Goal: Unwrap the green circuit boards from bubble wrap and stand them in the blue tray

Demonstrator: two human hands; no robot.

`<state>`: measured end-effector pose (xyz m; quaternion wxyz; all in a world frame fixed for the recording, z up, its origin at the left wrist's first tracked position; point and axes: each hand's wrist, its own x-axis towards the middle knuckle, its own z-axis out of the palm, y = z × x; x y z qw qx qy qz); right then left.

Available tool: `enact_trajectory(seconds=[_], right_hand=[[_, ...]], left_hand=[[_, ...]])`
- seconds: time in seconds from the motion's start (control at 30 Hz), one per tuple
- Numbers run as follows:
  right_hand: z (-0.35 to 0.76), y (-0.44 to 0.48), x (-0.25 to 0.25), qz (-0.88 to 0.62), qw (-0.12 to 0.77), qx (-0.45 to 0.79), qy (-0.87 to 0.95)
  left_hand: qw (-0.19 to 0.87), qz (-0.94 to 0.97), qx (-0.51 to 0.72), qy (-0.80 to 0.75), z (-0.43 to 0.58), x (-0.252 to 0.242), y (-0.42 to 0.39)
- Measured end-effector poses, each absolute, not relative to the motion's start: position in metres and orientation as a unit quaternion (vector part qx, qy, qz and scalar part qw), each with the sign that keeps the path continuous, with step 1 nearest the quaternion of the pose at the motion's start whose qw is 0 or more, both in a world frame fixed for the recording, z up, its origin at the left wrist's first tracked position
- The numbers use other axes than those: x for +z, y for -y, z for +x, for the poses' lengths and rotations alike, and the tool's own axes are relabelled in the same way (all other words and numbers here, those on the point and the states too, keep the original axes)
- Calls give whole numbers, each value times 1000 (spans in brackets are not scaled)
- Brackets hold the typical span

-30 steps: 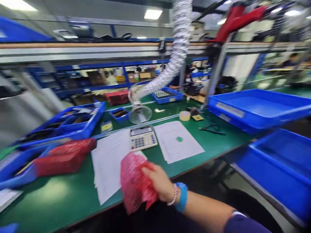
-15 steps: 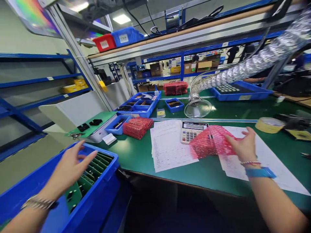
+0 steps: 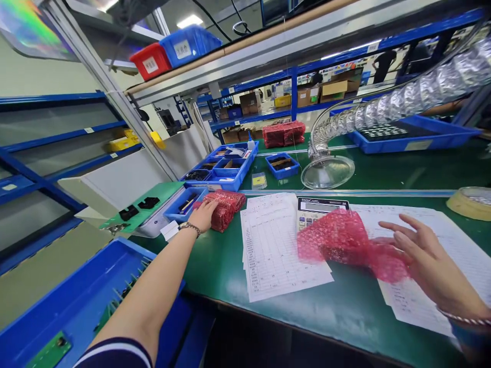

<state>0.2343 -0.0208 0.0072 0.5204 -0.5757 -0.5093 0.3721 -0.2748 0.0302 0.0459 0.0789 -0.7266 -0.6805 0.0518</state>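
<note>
Fingers [image 3: 402, 231] on crosswise red bubble wrap [image 3: 337, 239]

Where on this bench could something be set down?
Bare green mat runs along the front edge, below the paper stack and beside the left hand. It is crowded at the right hand, where pink bubble wrap covers papers and the calculator.

calculator [image 3: 322, 206] | printed sheets [image 3: 284, 245] | tape roll [image 3: 470, 203] | blue tray [image 3: 418, 145] | silver duct [image 3: 414, 97]

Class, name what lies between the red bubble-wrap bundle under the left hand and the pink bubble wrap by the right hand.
Head view: a flat stack of white printed paper forms lies there, on the green workbench mat.
</note>
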Motion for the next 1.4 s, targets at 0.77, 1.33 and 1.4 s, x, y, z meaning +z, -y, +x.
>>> enact_trajectory(seconds=[0.77, 1.33, 1.4], right_hand=[[33, 139, 28, -72, 309, 857, 406], [54, 166, 22, -220, 309, 513, 770], [63, 163, 23, -249, 363, 389, 809]], left_hand=[[161, -870, -318, 340, -164, 67, 197], [-566, -293, -618, 460, -93, 19, 258], [-563, -293, -611, 473, -94, 21, 262]])
